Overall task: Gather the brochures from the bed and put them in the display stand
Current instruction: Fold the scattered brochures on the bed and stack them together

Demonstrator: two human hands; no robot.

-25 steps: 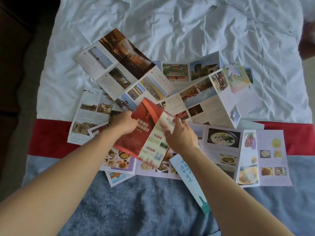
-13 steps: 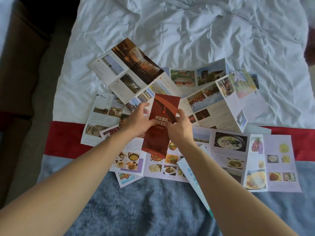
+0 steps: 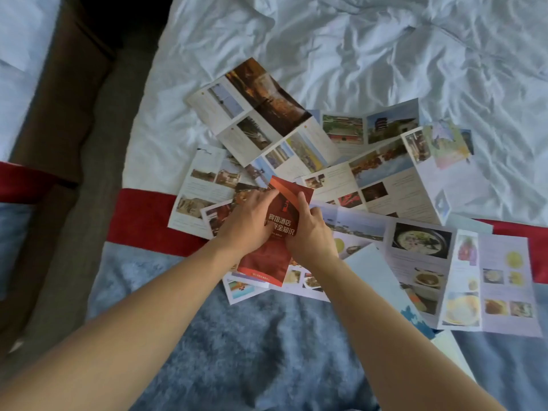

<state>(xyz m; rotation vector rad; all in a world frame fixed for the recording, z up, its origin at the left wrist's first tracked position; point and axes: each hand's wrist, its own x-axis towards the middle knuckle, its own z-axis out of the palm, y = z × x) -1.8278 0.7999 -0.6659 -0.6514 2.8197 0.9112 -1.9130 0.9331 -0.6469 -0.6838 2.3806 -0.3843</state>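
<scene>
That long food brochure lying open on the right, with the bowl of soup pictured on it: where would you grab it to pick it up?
Probably by its right end. The food brochure lies flat and unfolded across the red band and blue blanket, its left part tucked under other sheets and the arms. The right panel's edge is bare, so a hand coming from the right could slip fingers beneath it and pinch.

red brochure (image 3: 284,221) | folded | atop unfolded brochures (image 3: 382,185) | bed (image 3: 355,40)
</scene>
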